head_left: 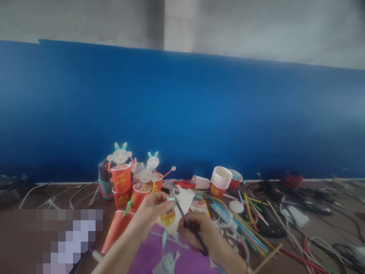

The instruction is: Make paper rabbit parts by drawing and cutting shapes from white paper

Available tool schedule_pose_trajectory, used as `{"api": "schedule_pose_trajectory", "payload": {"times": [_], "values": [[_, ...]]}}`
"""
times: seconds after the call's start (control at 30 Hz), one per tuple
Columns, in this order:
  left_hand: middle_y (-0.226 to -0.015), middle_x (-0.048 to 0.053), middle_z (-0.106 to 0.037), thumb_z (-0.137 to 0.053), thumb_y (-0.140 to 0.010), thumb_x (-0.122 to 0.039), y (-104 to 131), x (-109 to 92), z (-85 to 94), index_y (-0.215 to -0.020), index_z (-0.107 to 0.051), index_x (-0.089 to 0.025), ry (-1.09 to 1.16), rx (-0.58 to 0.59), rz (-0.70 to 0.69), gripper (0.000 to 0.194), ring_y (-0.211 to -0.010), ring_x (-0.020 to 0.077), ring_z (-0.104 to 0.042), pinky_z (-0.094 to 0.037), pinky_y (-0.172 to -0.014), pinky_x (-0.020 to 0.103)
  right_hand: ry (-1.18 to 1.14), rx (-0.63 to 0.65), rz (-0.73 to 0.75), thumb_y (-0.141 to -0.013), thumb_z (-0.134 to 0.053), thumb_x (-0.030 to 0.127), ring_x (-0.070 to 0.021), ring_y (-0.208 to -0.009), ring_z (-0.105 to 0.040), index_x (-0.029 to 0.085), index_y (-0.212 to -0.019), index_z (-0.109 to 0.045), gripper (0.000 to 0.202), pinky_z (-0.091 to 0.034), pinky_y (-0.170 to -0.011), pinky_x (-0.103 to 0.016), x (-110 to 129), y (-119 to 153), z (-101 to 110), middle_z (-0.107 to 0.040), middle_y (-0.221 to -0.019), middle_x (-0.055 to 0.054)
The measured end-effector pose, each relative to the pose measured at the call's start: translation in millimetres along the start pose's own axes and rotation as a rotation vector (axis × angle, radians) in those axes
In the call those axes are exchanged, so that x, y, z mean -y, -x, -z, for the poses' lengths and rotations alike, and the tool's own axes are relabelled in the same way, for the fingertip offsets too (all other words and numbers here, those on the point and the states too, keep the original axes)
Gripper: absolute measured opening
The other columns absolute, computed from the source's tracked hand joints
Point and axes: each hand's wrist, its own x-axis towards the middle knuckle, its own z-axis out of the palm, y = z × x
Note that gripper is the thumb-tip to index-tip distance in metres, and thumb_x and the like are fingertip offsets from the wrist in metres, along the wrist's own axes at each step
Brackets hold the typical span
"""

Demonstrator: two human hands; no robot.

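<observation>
My left hand (161, 205) pinches a small white and teal paper cutout (171, 199) between thumb and fingertips. In my right hand (198, 228) is a pair of scissors (181, 209) with dark handles, its blades pointing up at the cutout's edge. How far the blades are apart is too small to tell. Behind both hands lies a white paper scrap (186, 196). Beneath them a purple sheet (151, 253) carries more cutouts, among them a paper piece with teal drawing (167, 263). Red paper cups (122, 180) with rabbit-faced paper figures (119, 155) stand beyond my left hand.
A stack of paper cups (221, 180) stands at back right, beside a tipped cup (201, 182). Colored sticks (251, 234), a white round lid-like disc (236, 207) and tangled cables (322, 243) spread to the right. A blue panel (182, 114) closes off the table's back.
</observation>
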Motion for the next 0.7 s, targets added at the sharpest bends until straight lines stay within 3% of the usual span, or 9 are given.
{"api": "schedule_pose_trajectory", "payload": {"times": [0.7], "values": [[-0.052,-0.002,-0.058,-0.074,-0.059,-0.028,1,-13,8.0,-0.055,-0.061,-0.015,-0.159,0.066,0.005,0.019,-0.054,0.009,-0.046,-0.033,-0.057,0.022,0.057,0.066,-0.021,-0.071,-0.064,0.022,-0.0043,-0.035,-0.036,0.015,-0.063,-0.062,0.011,-0.025,-0.033,-0.015,-5,2,6,-0.046,-0.045,0.007]]}}
